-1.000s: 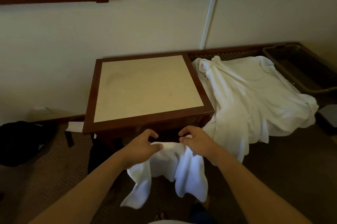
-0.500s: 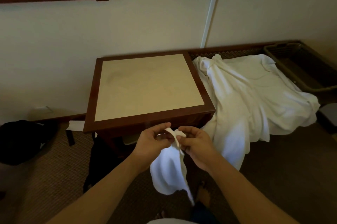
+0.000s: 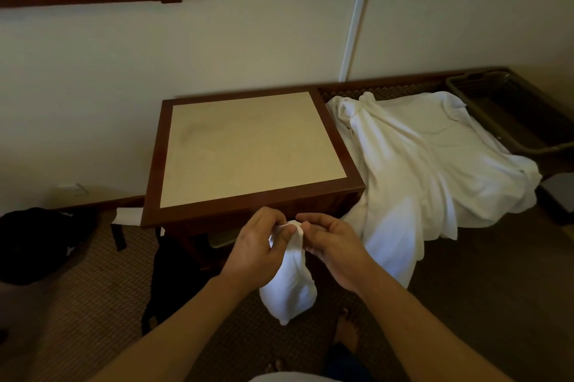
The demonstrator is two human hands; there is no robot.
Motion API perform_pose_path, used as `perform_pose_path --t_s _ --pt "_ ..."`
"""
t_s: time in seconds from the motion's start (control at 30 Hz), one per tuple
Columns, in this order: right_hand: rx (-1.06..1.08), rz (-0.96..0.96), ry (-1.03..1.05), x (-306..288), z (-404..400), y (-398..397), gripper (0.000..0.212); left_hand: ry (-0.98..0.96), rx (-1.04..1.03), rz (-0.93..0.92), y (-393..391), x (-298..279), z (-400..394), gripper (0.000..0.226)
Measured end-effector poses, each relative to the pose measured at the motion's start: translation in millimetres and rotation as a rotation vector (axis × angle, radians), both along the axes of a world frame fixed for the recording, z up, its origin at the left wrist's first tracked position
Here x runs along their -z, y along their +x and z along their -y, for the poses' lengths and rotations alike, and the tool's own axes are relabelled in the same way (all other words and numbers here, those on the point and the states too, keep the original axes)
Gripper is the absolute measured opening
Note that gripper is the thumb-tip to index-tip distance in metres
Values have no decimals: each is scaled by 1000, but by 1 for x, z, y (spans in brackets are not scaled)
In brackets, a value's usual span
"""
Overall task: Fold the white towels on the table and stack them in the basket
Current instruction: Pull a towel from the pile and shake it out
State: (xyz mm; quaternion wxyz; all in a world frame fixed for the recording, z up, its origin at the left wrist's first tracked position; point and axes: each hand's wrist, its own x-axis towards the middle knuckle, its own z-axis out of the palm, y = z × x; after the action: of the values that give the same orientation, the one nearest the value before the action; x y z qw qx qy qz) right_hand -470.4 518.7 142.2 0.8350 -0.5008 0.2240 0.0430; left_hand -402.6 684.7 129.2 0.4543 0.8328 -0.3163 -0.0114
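Towel pile [image 3: 431,170]: white, rumpled, draped right of the table, spilling toward the floor.
Table [image 3: 248,207]: tan top bare.
Basket [image 3: 509,120]: far right, dark.
Small towel [image 3: 290,285]: bunched, hanging at the table's front edge.
Left hand [image 3: 257,251], right hand [image 3: 335,245]: both pinch its top.

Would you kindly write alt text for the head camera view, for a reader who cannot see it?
Two bare hands, left and right, pinch the top of a small white cloth towel hanging before a square brown-framed wooden table. To the right lies a heap of white towels, with a dark basket behind it.
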Motion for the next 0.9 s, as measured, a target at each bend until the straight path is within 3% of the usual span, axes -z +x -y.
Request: perform_pose_path --t_s 0.1,0.2,0.4,0.57,0.7,0.83,0.9 --pt "-23 72 43 -4 1 -1 43 -29 -41 -38 -2 -2 3 10" --pt "-7 131 -110 -3 -2 -2 51 -58 -26 -41 -2 -4 3 10" --pt "25 208 -366 -7 0 -2 38 -98 -10 -130 -1 -7 1 8" --pt "-10 233 -600 -14 7 1 24 -122 11 -315 2 -9 -1 12" --pt "-30 246 -643 -22 9 -1 22 -122 26 -356 3 -13 0 14" --pt "-56 274 -686 -24 11 -1 20 -165 120 -579 5 -15 -2 7" --pt "-56 278 -696 -24 12 -1 19 -158 134 -588 8 -19 -2 6"
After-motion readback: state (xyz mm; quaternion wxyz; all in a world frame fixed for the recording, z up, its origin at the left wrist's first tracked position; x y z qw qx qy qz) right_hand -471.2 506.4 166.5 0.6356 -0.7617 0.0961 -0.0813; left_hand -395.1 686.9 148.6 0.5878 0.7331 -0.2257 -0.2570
